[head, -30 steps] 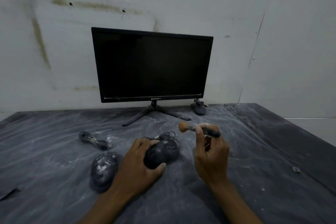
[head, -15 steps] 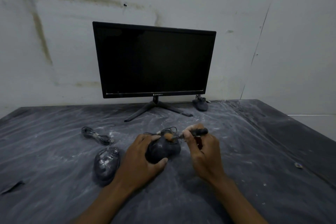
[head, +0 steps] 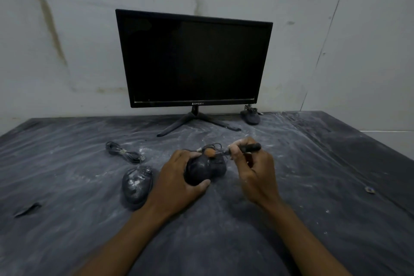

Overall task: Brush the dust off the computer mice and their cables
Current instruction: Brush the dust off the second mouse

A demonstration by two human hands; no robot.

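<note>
Left hand [head: 179, 182] around mouse [head: 202, 169], right hand [head: 254, 170] pinching brush [head: 235, 150]; second mouse [head: 137, 184] alongside.

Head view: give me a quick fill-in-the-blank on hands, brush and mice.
1. The left hand holds a dark ____ on the table.
2. The right hand holds a brush whose orange tip meets that mouse's ____ end.
3. The second mouse lies to the ____ of the left hand, untouched.
4. The third mouse sits beside the ____.

Missing words: mouse; far; left; monitor
</note>
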